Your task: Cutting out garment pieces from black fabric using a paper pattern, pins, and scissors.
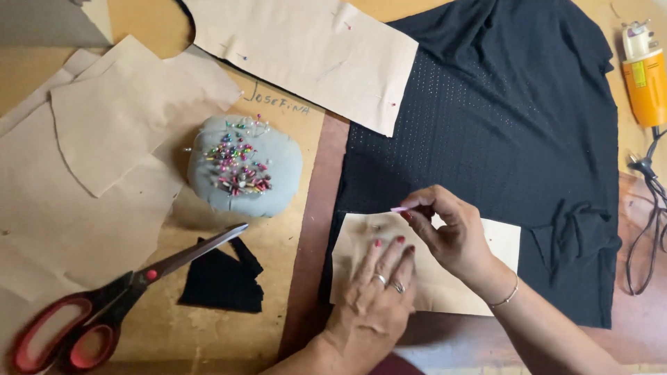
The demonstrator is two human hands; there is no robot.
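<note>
Fingertips of the right hand (455,232) pinch the upper edge of a small tan paper pattern piece (500,243), creased and rectangular, lying on black perforated fabric (486,125); just beside that pinch, the left hand (375,292) presses flat, holding nothing.

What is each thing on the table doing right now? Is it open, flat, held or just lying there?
Left hand: pressed flat on the small paper piece.
Right hand: pinching at that paper's top edge.
Small paper piece: flat on the black fabric.
Black fabric: spread out.
Large paper piece: pinned on the fabric.
Scissors: shut, lying untouched.
Pincushion: full of pins.
Yellow tool: lying idle.
</note>
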